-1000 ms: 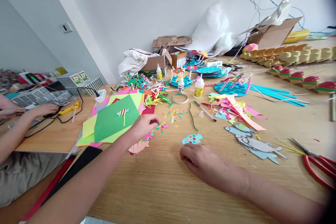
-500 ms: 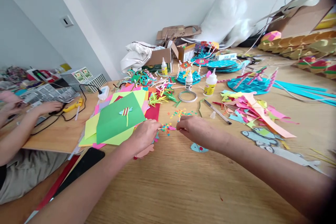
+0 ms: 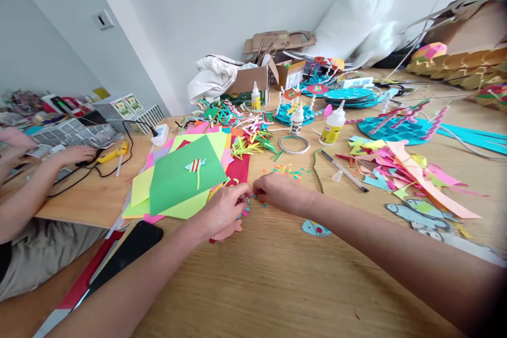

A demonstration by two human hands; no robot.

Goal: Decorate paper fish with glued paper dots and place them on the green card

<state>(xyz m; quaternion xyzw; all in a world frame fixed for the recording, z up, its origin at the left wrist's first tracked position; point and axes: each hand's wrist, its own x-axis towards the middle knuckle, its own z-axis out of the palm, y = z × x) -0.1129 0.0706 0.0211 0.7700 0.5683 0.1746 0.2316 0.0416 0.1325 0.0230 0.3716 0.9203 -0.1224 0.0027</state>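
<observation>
My left hand point(image 3: 226, 207) is closed in a pinch above the table, by the right edge of the paper stack. Facing it, my right hand point(image 3: 282, 193) is pinched too, its fingertips almost meeting the left ones. Whatever lies between the fingers is too small or hidden to name. Tiny coloured paper bits point(image 3: 291, 171) are scattered just beyond and below the fingers. A pink paper cutout point(image 3: 229, 229) lies partly under my left hand. Below my right wrist is a blue paper fish point(image 3: 316, 227) with a red dot. A striped paper fish point(image 3: 195, 165) rests on green paper point(image 3: 174, 185).
Glue bottles point(image 3: 332, 125), a tape ring point(image 3: 294, 144) and a pen point(image 3: 344, 171) stand or lie beyond my hands. Paper scraps point(image 3: 407, 163) and fish cutouts point(image 3: 420, 214) are at right. At left are a black phone point(image 3: 127, 253), a yellow glue gun point(image 3: 113, 154) and another person's arm point(image 3: 43, 179).
My hands have come closer together, fingertips nearly touching. The view has shifted, so the table's things appear farther right.
</observation>
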